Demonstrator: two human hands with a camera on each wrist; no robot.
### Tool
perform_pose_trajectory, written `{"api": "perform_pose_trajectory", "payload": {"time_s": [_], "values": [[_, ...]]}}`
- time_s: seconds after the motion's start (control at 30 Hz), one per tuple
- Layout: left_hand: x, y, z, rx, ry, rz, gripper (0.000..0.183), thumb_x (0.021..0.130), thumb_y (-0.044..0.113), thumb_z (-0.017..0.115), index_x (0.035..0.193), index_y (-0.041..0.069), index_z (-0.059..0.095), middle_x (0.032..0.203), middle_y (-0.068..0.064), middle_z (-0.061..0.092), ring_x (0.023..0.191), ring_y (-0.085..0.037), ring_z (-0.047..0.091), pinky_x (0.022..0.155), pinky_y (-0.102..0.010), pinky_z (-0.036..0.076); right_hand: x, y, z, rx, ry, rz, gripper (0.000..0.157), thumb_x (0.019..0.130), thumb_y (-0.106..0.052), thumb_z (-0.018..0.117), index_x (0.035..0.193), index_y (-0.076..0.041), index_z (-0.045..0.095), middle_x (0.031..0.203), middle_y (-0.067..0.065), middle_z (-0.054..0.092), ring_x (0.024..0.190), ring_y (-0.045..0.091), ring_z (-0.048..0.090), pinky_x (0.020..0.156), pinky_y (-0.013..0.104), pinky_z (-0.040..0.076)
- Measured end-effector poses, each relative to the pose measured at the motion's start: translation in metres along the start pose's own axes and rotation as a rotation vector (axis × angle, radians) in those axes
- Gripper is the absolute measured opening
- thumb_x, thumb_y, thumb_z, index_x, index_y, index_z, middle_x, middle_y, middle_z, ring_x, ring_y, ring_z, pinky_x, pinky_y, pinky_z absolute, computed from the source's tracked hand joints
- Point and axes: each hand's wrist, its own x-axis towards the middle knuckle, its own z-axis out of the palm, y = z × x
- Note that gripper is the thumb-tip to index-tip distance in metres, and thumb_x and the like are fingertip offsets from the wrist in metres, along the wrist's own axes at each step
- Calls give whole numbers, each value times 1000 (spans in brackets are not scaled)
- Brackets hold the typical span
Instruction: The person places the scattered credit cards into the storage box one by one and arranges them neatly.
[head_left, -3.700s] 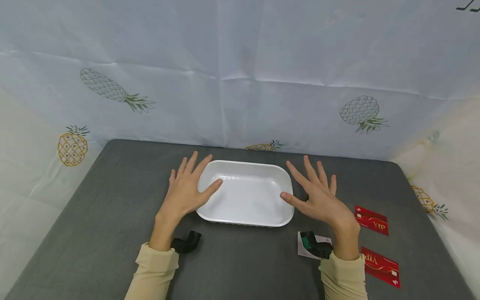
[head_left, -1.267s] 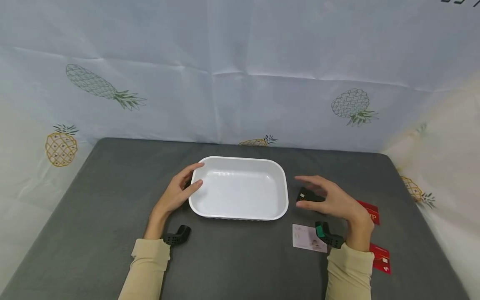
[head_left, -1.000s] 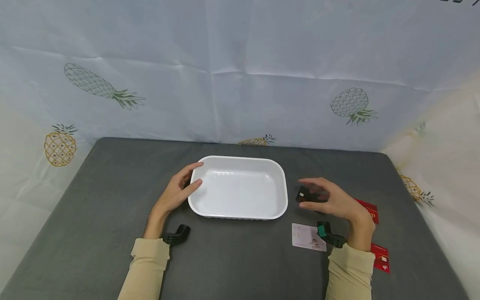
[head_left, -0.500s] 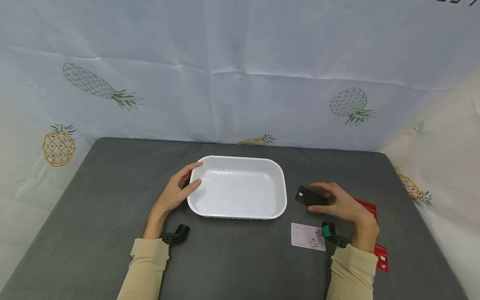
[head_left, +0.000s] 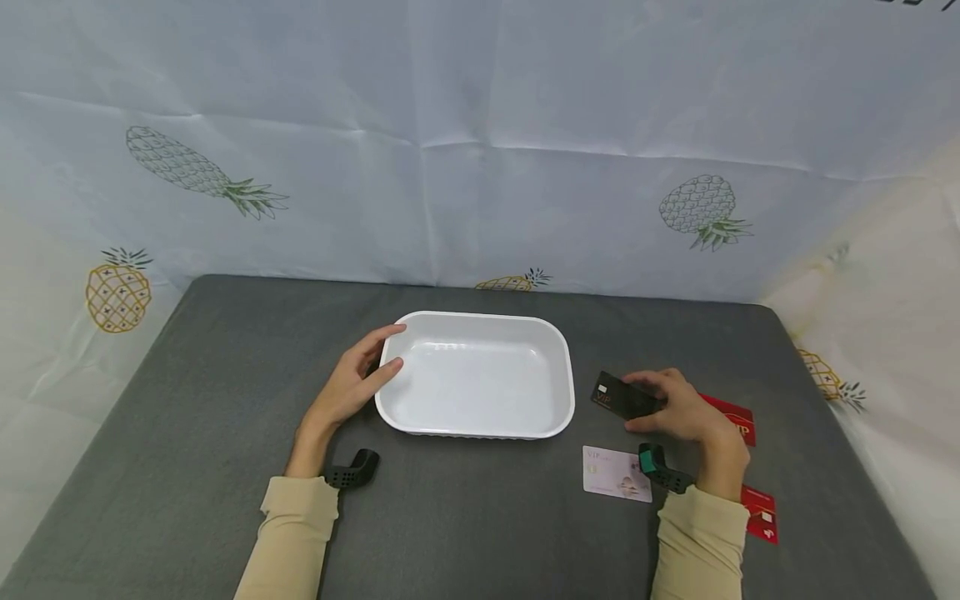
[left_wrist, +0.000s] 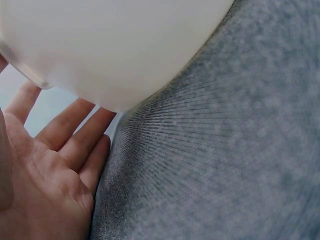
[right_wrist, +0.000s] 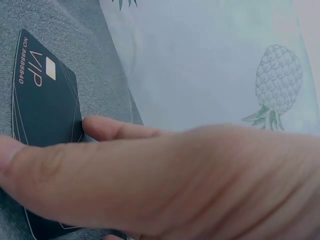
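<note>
A white rectangular baking dish (head_left: 475, 379) sits mid-table. My left hand (head_left: 348, 387) holds its left end, thumb over the rim; in the left wrist view the other fingers (left_wrist: 77, 137) lie along the outer wall. To the right of the dish, a black VIP card (head_left: 618, 395) lies slanted. My right hand (head_left: 678, 408) grips it across its right end, thumb at the near edge and an index fingertip at the far edge. In the right wrist view the thumb (right_wrist: 85, 182) covers part of the card (right_wrist: 47, 95).
A pale pink VIP card (head_left: 611, 472) lies in front of the right hand. Two red VIP cards, the farther one (head_left: 735, 417) and the nearer one (head_left: 761, 514), are partly hidden by the right hand and wrist. A pineapple-print cloth (head_left: 465, 217) hangs behind the grey table (head_left: 465, 517).
The left hand has come down onto the dish's rim. My right hand has lowered beside the dish, moved right along the black card and drawn its thumb and fingers in on it.
</note>
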Motion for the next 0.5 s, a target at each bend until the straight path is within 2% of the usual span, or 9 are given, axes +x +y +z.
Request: {"api": "perform_pose_trajectory", "payload": {"time_s": [0.13,0.2,0.37,0.5], "values": [[0,0,0,2,-2,6,52,100,12,62,150,10,49,160,-16,43,146,-34,42,106,-8,34,1,1,0,-3,13,-14,70,79,-14,88,139,-1,56,130,31,42,114,48,46,86,56,50],[0,1,0,2,-1,9,52,100,12,62,150,10,49,159,-16,44,145,-26,45,106,-8,35,1,0,0,0,13,-7,69,79,-15,88,139,-1,56,131,31,41,114,48,46,86,55,50],[0,0,0,1,2,21,52,100,11,62,150,10,49,158,-17,45,135,4,46,105,-9,36,2,1,1,9,15,4,67,81,-16,86,139,-1,55,130,31,40,114,48,46,85,53,51],[0,0,0,3,3,25,52,100,10,62,150,9,50,158,-18,45,132,10,44,105,-8,35,2,1,1,5,10,-4,64,82,-15,86,137,-3,55,128,30,40,112,47,45,85,54,50]]}}
